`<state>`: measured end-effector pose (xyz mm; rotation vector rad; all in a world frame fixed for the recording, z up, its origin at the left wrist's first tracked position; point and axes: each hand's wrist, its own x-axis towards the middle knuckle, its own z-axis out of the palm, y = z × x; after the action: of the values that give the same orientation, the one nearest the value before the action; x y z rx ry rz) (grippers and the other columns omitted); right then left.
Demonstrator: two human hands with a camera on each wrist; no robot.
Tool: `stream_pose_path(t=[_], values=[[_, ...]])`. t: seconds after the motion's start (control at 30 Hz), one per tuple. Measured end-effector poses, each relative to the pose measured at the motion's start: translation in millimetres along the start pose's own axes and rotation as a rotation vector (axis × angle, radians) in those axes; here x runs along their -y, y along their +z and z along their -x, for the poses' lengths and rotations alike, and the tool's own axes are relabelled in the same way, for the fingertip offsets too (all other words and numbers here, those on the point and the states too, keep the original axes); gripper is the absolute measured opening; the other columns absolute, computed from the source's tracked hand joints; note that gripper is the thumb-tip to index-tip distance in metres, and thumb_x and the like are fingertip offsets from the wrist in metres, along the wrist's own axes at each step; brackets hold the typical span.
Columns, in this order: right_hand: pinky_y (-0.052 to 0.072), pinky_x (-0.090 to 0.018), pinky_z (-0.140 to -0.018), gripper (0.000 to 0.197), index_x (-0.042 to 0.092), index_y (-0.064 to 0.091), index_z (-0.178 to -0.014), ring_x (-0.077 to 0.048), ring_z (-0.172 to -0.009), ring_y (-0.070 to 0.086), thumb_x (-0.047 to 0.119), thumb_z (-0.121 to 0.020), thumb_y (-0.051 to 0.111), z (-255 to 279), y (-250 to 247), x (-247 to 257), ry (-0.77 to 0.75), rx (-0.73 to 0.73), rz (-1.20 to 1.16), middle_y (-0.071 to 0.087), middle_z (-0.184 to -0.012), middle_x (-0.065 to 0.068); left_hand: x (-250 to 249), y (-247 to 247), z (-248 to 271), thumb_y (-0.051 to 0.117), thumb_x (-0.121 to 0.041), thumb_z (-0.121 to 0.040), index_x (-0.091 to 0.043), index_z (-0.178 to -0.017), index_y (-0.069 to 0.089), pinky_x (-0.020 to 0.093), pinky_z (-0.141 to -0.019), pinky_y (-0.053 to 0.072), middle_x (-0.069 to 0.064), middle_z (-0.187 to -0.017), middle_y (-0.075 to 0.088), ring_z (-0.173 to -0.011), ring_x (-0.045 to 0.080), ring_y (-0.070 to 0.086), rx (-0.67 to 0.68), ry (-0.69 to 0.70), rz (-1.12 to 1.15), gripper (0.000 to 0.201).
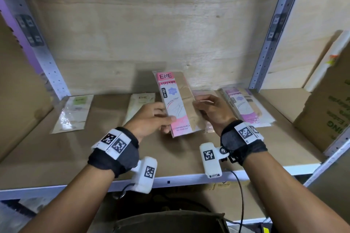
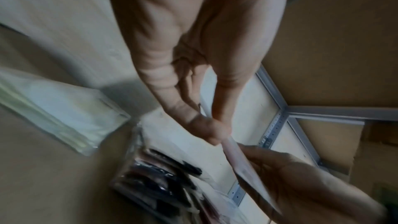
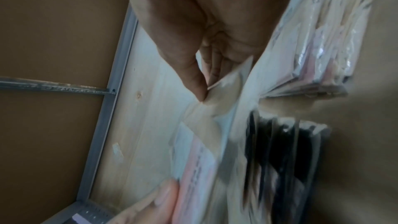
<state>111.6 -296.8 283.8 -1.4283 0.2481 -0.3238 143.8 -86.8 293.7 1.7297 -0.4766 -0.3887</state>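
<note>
A pink and white stocking packet [image 1: 177,102] with beige hosiery showing through it is held upright above the shelf [image 1: 170,157]. My left hand [image 1: 151,119] pinches its left edge, thumb on the front. My right hand [image 1: 212,111] grips its right edge. In the left wrist view the left hand [image 2: 213,125] pinches the packet [image 2: 243,164] edge-on, and the right hand [image 2: 301,181] shows below. In the right wrist view the right hand [image 3: 202,89] pinches the packet [image 3: 217,108].
Flat packets lie on the shelf: a green-labelled one [image 1: 73,113] at the left, a cream one [image 1: 140,104] behind my left hand, a purple stack [image 1: 246,108] at the right. A cardboard box [image 1: 329,111] stands at the far right. Perforated metal posts [image 1: 265,47] frame the plywood back.
</note>
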Motion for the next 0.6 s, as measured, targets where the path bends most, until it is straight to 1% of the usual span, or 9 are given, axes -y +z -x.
stream_pose_path(t=[0.07, 0.17, 0.23, 0.3, 0.37, 0.43, 0.5, 0.53, 0.6], values=[[0.056, -0.031, -0.066, 0.018, 0.007, 0.065, -0.092, -0.025, -0.079, 0.070, 0.009, -0.080, 0.077, -7, -12, 5, -0.016, -0.050, 0.034, 0.073, -0.087, -0.010, -8, 10, -14, 0.075, 0.001, -0.082, -0.002, -0.113, 0.065, 0.021, -0.054, 0.055, 0.018, -0.101, 0.072, -0.059, 0.015, 0.070, -0.082, -0.009, -0.040, 0.033], [0.054, -0.026, -0.057, 0.052, 0.014, 0.068, -0.102, -0.018, -0.075, 0.073, 0.033, -0.058, 0.087, -16, -36, 16, -0.003, -0.024, 0.160, 0.076, -0.087, -0.002, -19, 28, -41, 0.078, -0.001, -0.079, -0.016, -0.093, 0.068, 0.027, -0.062, 0.061, 0.012, -0.104, 0.074, -0.071, 0.018, 0.075, -0.109, 0.007, -0.122, 0.022], [0.054, -0.028, -0.058, 0.055, 0.013, 0.066, -0.114, -0.022, -0.077, 0.071, 0.024, -0.064, 0.085, -24, -55, 19, -0.008, -0.027, 0.286, 0.072, -0.091, -0.005, -25, 41, -62, 0.077, -0.003, -0.081, -0.014, -0.093, 0.071, 0.033, -0.073, 0.062, 0.012, -0.107, 0.074, -0.077, 0.018, 0.076, -0.079, -0.005, -0.194, 0.018], [0.058, -0.037, -0.070, 0.049, 0.006, 0.063, -0.122, -0.031, -0.086, 0.069, 0.002, -0.076, 0.078, -30, -72, 17, -0.006, -0.081, 0.369, 0.069, -0.099, -0.013, -28, 56, -82, 0.075, -0.005, -0.083, -0.002, -0.109, 0.070, 0.038, -0.083, 0.061, 0.014, -0.109, 0.074, -0.085, 0.022, 0.075, -0.041, -0.061, -0.278, 0.026], [0.058, -0.044, -0.085, 0.044, 0.006, 0.064, -0.121, -0.032, -0.095, 0.068, -0.001, -0.078, 0.075, -36, -86, 14, 0.011, -0.136, 0.478, 0.069, -0.106, -0.014, -29, 71, -102, 0.075, -0.008, -0.084, 0.002, -0.113, 0.069, 0.038, -0.086, 0.060, 0.015, -0.108, 0.074, -0.089, 0.024, 0.075, -0.013, -0.099, -0.367, 0.031], [0.056, -0.037, -0.089, 0.040, 0.011, 0.067, -0.118, -0.026, -0.097, 0.068, 0.002, -0.079, 0.073, -39, -95, 12, 0.030, -0.183, 0.609, 0.071, -0.110, -0.010, -30, 86, -118, 0.076, -0.013, -0.083, 0.003, -0.107, 0.070, 0.037, -0.085, 0.059, 0.015, -0.105, 0.075, -0.092, 0.025, 0.074, -0.008, -0.109, -0.481, 0.030], [0.052, -0.027, -0.087, 0.041, 0.013, 0.068, -0.117, -0.021, -0.100, 0.067, 0.002, -0.078, 0.071, -42, -101, 10, 0.059, -0.215, 0.674, 0.071, -0.112, -0.006, -32, 99, -130, 0.080, -0.024, -0.080, 0.001, -0.104, 0.069, 0.033, -0.078, 0.058, 0.009, -0.103, 0.074, -0.093, 0.023, 0.072, 0.000, -0.131, -0.666, 0.037], [0.050, -0.023, -0.085, 0.042, 0.014, 0.068, -0.117, -0.020, -0.102, 0.066, 0.001, -0.077, 0.071, -43, -103, 9, 0.073, -0.227, 0.697, 0.070, -0.113, -0.005, -35, 104, -134, 0.081, -0.029, -0.078, -0.002, -0.099, 0.068, 0.028, -0.066, 0.055, 0.006, -0.098, 0.074, -0.088, 0.020, 0.071, -0.019, -0.140, -0.762, 0.037], [0.047, -0.020, -0.085, 0.046, 0.012, 0.068, -0.119, -0.020, -0.105, 0.064, -0.001, -0.075, 0.072, -45, -106, 8, 0.101, -0.224, 0.730, 0.069, -0.116, -0.005, -37, 112, -142, 0.081, -0.030, -0.078, -0.007, -0.078, 0.062, 0.020, -0.040, 0.043, 0.000, -0.069, 0.073, -0.056, 0.006, 0.066, -0.072, -0.170, -0.808, 0.030]])
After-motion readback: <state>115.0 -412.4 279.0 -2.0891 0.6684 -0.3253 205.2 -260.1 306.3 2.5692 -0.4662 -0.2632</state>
